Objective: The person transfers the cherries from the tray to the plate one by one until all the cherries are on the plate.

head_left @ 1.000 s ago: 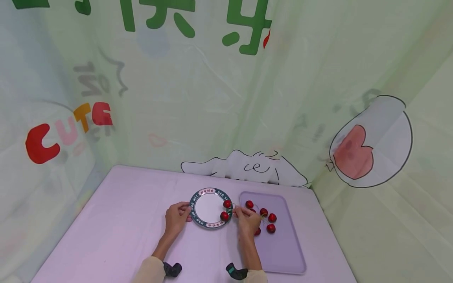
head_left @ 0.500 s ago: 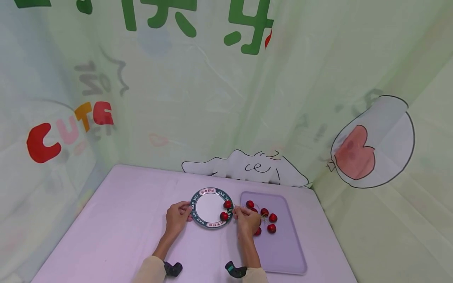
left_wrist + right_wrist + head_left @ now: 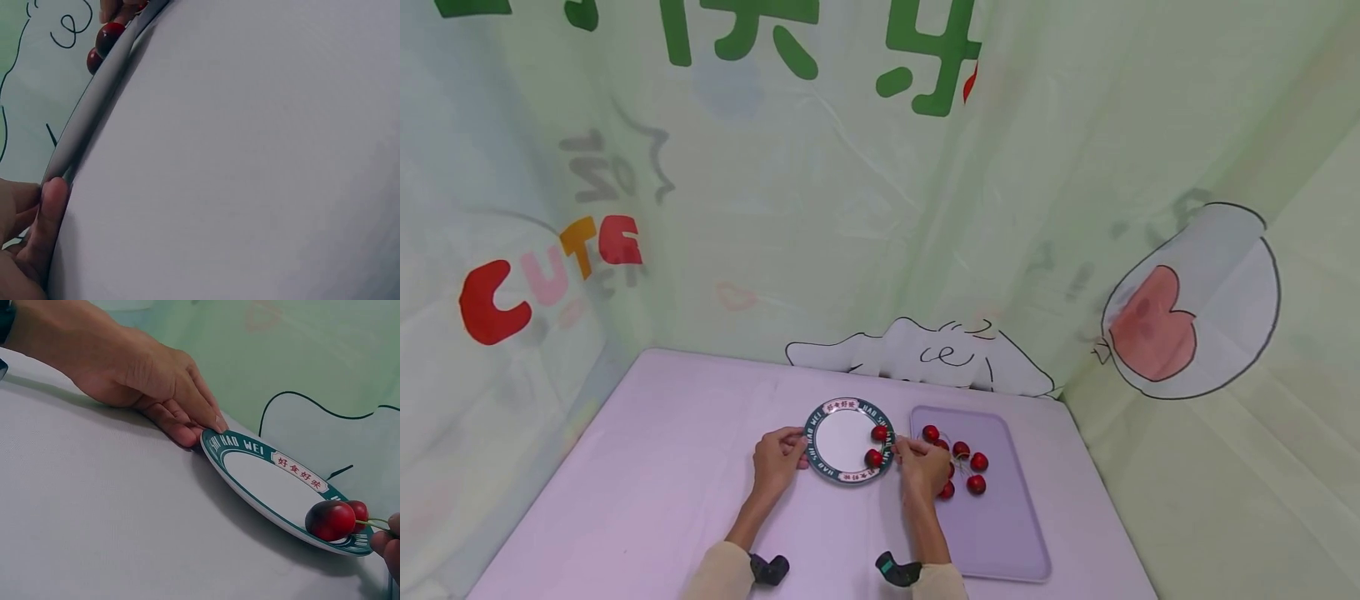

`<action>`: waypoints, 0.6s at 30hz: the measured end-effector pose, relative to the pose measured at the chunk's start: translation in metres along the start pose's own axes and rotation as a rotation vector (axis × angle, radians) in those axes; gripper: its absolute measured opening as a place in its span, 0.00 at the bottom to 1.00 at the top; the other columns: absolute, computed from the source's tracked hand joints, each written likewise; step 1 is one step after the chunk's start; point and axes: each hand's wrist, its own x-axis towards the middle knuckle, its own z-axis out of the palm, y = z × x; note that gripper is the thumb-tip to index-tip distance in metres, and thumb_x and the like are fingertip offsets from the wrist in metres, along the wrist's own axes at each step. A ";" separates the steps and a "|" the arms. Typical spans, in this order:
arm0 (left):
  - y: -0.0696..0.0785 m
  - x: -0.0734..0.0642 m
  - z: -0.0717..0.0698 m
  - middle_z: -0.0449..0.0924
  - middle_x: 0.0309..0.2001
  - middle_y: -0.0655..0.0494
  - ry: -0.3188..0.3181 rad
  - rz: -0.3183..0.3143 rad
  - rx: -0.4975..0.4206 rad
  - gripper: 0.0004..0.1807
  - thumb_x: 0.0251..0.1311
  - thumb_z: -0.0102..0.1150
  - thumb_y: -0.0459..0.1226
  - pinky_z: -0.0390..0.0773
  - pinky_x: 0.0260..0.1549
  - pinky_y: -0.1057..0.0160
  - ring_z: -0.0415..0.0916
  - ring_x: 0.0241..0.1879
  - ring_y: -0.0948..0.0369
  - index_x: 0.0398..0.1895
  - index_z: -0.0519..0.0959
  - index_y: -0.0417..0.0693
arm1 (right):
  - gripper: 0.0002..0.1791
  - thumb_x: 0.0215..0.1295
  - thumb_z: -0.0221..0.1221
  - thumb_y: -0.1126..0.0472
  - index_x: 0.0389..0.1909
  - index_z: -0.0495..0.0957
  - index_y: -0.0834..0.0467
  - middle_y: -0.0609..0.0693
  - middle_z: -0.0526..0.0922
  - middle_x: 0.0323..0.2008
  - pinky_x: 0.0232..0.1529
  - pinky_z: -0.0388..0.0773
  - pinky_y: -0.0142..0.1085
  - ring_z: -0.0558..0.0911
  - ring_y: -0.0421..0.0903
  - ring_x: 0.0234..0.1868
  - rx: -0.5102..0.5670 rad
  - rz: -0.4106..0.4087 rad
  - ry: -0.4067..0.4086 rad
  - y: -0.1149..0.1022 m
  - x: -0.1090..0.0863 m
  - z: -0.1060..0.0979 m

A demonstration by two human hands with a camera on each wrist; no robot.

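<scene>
A round plate (image 3: 841, 440) with a white middle and a dark green lettered rim is between the hands. My left hand (image 3: 775, 460) grips its left rim; the left wrist view has the thumb and fingers (image 3: 53, 199) on opposite sides of the edge. Two red cherries (image 3: 879, 433) sit on the right part of the plate. Their thin green stems (image 3: 374, 524) run to my right hand (image 3: 923, 468), which pinches them right at the plate's right rim. In the right wrist view only the fingertips (image 3: 392, 547) of that hand show.
A light purple tray (image 3: 992, 542) lies on the table (image 3: 647, 483) to the right, partly under my right forearm. Several more stemmed cherries (image 3: 976, 484) are in its upper half. A printed curtain (image 3: 850, 208) hangs behind and along both sides.
The two cherries have shifted slightly left on the plate, with the right hand moving a little the same way. The left hand keeps its grip on the rim.
</scene>
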 end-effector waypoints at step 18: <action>0.000 0.001 0.000 0.90 0.39 0.46 -0.003 -0.035 0.014 0.15 0.75 0.65 0.31 0.87 0.26 0.73 0.86 0.24 0.64 0.61 0.86 0.35 | 0.09 0.67 0.76 0.57 0.39 0.95 0.60 0.55 0.93 0.30 0.39 0.76 0.35 0.87 0.51 0.39 -0.118 -0.030 0.004 -0.004 -0.002 0.002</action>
